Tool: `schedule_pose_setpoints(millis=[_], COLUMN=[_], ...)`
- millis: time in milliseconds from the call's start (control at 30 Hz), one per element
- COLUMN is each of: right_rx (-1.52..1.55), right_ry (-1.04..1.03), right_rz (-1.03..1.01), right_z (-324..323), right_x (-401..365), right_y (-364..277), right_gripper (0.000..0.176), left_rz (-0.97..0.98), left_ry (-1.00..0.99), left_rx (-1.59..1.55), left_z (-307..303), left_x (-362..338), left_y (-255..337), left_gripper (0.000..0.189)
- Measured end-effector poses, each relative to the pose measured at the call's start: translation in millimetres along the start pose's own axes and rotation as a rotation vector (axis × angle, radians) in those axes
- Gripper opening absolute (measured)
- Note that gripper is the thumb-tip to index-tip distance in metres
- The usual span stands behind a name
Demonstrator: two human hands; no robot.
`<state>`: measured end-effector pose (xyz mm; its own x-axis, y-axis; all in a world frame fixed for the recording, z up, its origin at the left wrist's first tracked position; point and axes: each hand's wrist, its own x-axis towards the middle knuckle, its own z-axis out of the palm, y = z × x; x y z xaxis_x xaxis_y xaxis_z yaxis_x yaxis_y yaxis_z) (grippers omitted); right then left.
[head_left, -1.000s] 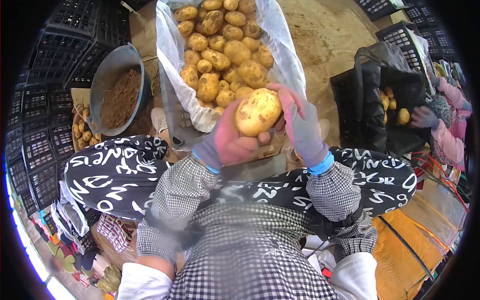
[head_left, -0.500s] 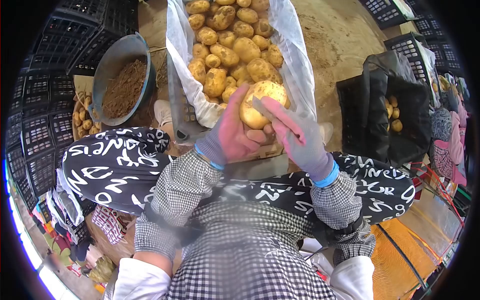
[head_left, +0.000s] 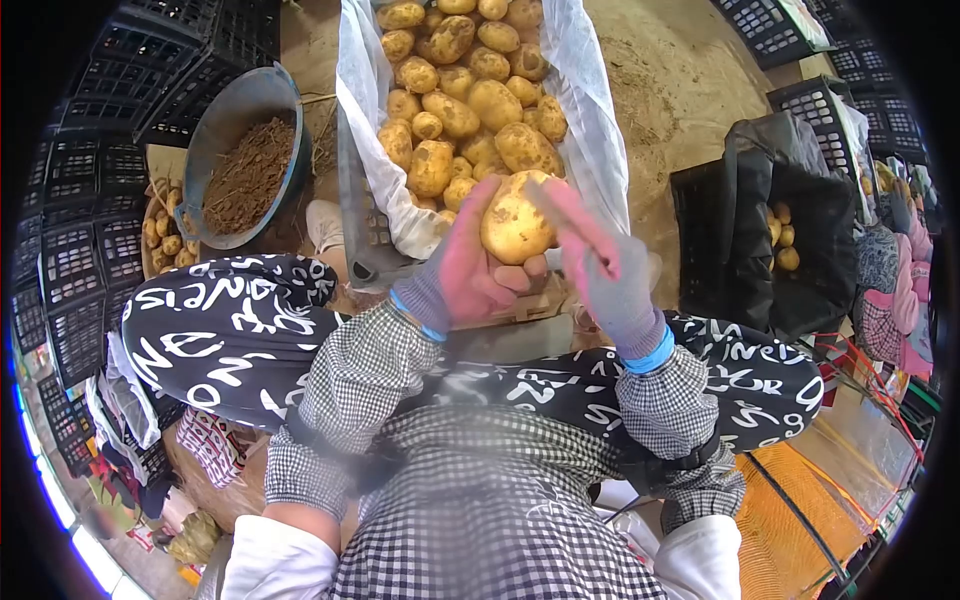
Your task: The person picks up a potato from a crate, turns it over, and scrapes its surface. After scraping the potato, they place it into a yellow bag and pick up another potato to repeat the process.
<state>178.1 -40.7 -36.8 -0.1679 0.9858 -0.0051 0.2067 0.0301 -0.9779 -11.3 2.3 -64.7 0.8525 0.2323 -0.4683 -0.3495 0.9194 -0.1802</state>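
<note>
A large round potato [head_left: 517, 222] with brown patches rests in my left hand [head_left: 470, 262], whose gloved fingers wrap round its left side and underneath. My right hand [head_left: 598, 262], in a pink and grey glove, is at the potato's right side. Its fingers are pressed together around a small, flat grey piece [head_left: 541, 198] that lies against the skin; what the piece is I cannot make out. Just beyond both hands, a crate lined with white cloth [head_left: 359, 90] holds several potatoes [head_left: 455, 113].
At the left a blue-rimmed tub [head_left: 203, 140] holds brown soil, with potatoes [head_left: 165, 235] beside it. Black crates [head_left: 75, 205] are stacked further left. A black bag [head_left: 705, 225] with a few potatoes stands at the right. An orange mesh [head_left: 790, 520] lies at the lower right.
The potato has turned slightly in my left hand. My right hand's fingers have moved up and a little right over its upper right side.
</note>
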Motion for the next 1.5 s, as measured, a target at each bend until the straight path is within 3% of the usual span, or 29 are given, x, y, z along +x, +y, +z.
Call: schedule_pose_setpoints(millis=[233,300,367,433,467,533,567,633,733,933,1000,1100,1167,1267,1433,1500], right_rx=[0.002,-0.082,0.399,0.397,0.159,0.069,0.216,0.214,0.012,0.034,0.157,-0.183,0.027,-0.048,0.134,0.193], right_ry=[-0.034,0.002,0.092,0.070,0.001,-0.027,0.015,0.024,-0.007,-0.038,0.071,-0.091,0.016,0.128,0.292,0.240], right_rz=[0.074,-0.081,0.019,-0.030,-0.126,-0.113,-0.001,0.017,-0.117,0.075,0.108,-0.085,-0.052,-0.154,0.190,0.129], right_z=[-4.7,-0.8,11.6,8.4,-1.2,-4.2,-1.2,-1.6,-2.5,-3.8,-1.8,-6.8,-5.5,-6.3,-25.5,-19.3], right_x=[-1.1,-1.1,-2.8,-2.6,-3.6,-2.4,-2.7,-3.7,-3.8,-5.0,-1.6,-3.4,-0.9,0.8,2.3,4.1], right_y=[-3.9,9.8,15.8,12.8,6.3,-1.9,-4.8,-3.7,7.8,-0.9,1.7,-6.8,-6.7,4.6,0.9,-1.6], right_gripper=[0.042,0.041,0.038,0.037,0.037,0.037,0.037,0.037,0.037,0.042,0.042,0.041,0.040,0.037,0.040,0.041], left_rz=[0.025,0.037,0.002,-0.072,-0.084,-0.109,-0.115,-0.128,-0.098,-0.104,-0.052,-0.063,-0.065,-0.034,-0.018,-0.044], left_ry=[0.015,0.068,0.037,-0.092,-0.129,-0.197,-0.187,-0.175,-0.187,-0.201,-0.152,-0.285,-0.351,-0.378,-0.565,-0.573], left_rx=[0.023,-0.001,-0.063,-0.156,-0.164,-0.182,-0.188,-0.192,-0.173,-0.134,-0.180,-0.144,-0.144,-0.193,-0.149,-0.117], left_z=[-5.4,2.3,1.8,-3.1,-3.6,-4.9,-5.9,-4.4,-7.0,-7.0,-1.3,-7.2,-16.0,-4.0,5.4,10.6], left_x=[1.5,1.0,-1.4,-1.2,0.9,1.8,1.1,2.8,2.1,0.4,-0.3,2.5,3.3,3.9,5.2,5.1], left_y=[0.2,-0.3,-1.5,0.6,0.5,-0.7,-1.0,1.9,0.0,1.5,-1.8,1.1,1.7,-2.9,-6.5,-5.2], left_gripper=[0.060,0.059,0.059,0.059,0.059,0.058,0.058,0.059,0.059,0.058,0.057,0.055,0.056,0.058,0.061,0.062])
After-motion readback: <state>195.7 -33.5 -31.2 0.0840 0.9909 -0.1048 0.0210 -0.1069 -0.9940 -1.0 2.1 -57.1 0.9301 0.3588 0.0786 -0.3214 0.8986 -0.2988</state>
